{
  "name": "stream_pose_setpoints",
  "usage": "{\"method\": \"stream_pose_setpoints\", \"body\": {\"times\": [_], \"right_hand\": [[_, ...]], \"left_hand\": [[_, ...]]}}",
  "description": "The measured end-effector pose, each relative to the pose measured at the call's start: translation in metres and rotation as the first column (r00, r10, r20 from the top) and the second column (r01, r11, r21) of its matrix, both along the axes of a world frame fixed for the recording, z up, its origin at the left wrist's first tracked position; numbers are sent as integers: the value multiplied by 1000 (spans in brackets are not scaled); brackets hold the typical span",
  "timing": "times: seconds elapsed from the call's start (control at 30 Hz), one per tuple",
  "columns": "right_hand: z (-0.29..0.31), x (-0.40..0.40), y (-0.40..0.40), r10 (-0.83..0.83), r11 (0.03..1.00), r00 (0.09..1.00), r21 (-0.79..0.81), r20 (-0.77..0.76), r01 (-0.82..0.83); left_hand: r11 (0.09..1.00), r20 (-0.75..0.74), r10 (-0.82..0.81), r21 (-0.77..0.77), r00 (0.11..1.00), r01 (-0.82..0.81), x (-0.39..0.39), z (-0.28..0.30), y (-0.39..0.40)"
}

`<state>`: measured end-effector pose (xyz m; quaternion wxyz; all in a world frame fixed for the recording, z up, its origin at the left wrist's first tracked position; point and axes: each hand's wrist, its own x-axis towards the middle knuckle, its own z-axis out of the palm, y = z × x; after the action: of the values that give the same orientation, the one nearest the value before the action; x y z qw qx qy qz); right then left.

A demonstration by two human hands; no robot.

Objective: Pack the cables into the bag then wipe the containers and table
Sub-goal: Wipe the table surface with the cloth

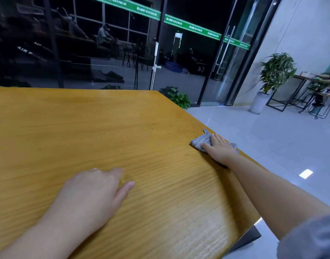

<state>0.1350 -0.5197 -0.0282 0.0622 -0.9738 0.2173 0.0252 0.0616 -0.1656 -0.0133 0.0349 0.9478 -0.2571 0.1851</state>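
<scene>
Nearest the camera, the left hand (89,191) was laid flat and empty on the desk (85,128), fingers relaxed, probably as a brace. Further out, a grey cloth (201,142) was pressed under the right hand (219,146) with fingers spread straight, close to the desk's right edge, seemingly so the margin could be wiped. No cables, bag or containers were seen.

Indoor light was even and fairly bright on the yellow-orange wooden table (85,131), with a bright glint on the pale tiled floor (306,173) at four o'clock. Dark glass wall (104,43) at twelve o'clock carried dim reflections. Edges bowed; near grain looked smeared.
</scene>
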Motion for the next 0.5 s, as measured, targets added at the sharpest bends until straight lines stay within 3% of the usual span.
{"method": "stream_pose_setpoints", "body": {"times": [0.07, 0.17, 0.33, 0.47, 0.5], "right_hand": [[2, 8, 0, 7, 1000, 1000, 19, -3, -7], [7, 19, 3, 14, 998, 1000, 57, -18, -13], [12, 40, 0, 38, 992, 998, 123, -47, -32], [18, 52, 10, 103, 970, 994, 226, -35, -93], [20, 55, 14, 106, 966, 994, 239, -35, -95]], "left_hand": [[999, -36, 32, 35, 999, -31, -2, 0, 2], [998, -24, 50, -48, 998, -51, 0, -1, 2], [999, 113, 31, 10, 993, -32, 8, -22, 2], [996, -63, 73, -42, 995, -75, 4, -7, 0], [988, 2, 103, -113, 995, -102, 6, -8, -1]]}}
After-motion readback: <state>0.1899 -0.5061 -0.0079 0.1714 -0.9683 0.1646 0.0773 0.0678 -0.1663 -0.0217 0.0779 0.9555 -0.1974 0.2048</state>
